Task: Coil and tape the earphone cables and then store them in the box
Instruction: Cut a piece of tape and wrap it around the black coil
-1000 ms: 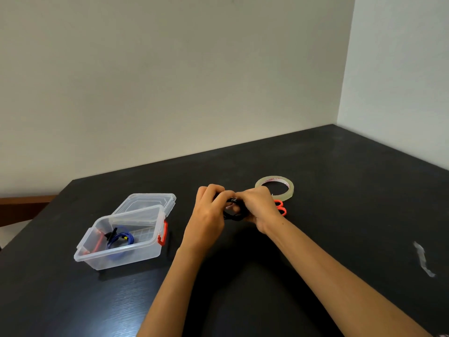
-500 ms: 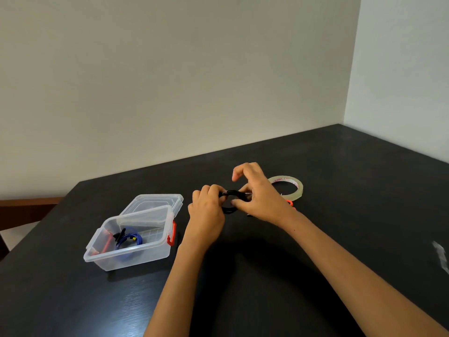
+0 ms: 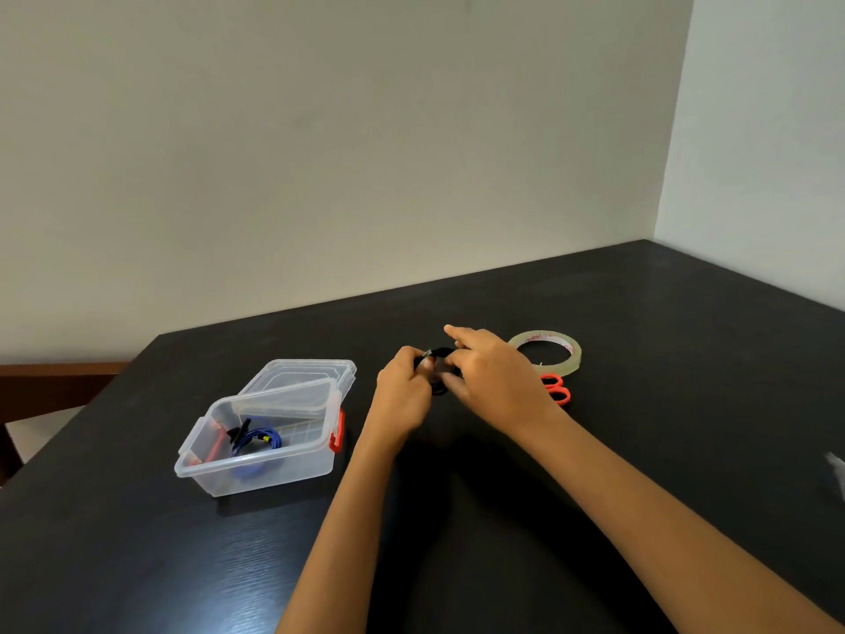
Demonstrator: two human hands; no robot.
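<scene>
A coiled black earphone cable is held just above the black table between my two hands. My left hand grips its left side. My right hand pinches its right side, index finger stretched out. Most of the coil is hidden by the fingers. A clear plastic box with red latches stands open at the left and holds a blue coiled cable and a black one. A roll of clear tape lies just right of my right hand.
Orange-handled scissors lie beside the tape, partly hidden by my right wrist. The box's clear lid leans behind the box. A scrap of clear tape sits near the table's right edge. Walls border the table at the back and right.
My right hand has opened its grip and shifted over the coil, with the index finger now extended. The view has shifted, so the box sits further right in the frame.
</scene>
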